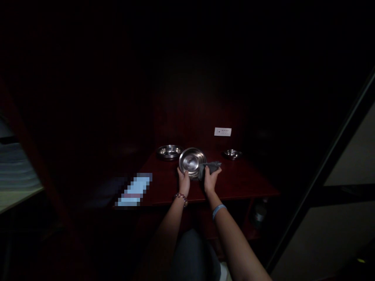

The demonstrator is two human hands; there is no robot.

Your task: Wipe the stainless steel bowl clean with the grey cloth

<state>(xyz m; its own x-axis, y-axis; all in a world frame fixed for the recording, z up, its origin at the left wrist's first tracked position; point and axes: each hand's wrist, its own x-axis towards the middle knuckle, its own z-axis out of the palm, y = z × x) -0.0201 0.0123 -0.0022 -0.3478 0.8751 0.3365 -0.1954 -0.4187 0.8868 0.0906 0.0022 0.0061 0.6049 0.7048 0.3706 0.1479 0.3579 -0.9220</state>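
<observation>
The left hand (183,181) is gripping a tilted stainless-steel bowl (191,160) by its lower-left rim above the worktop (164,181), while the right hand (211,179) (its grip clasping a grey cloth (213,166)) is holding that cloth at the bowl's right edge.

Dark red shiny wooden tabletop (234,181) here, got a wide round silver metal bowl (170,152) towards the back, a smaller round silver metal bowl (233,154) well over to the right of it, plus a pixelated bluish-white oblong (136,189) in front and left of that wide one, can't tell what
</observation>
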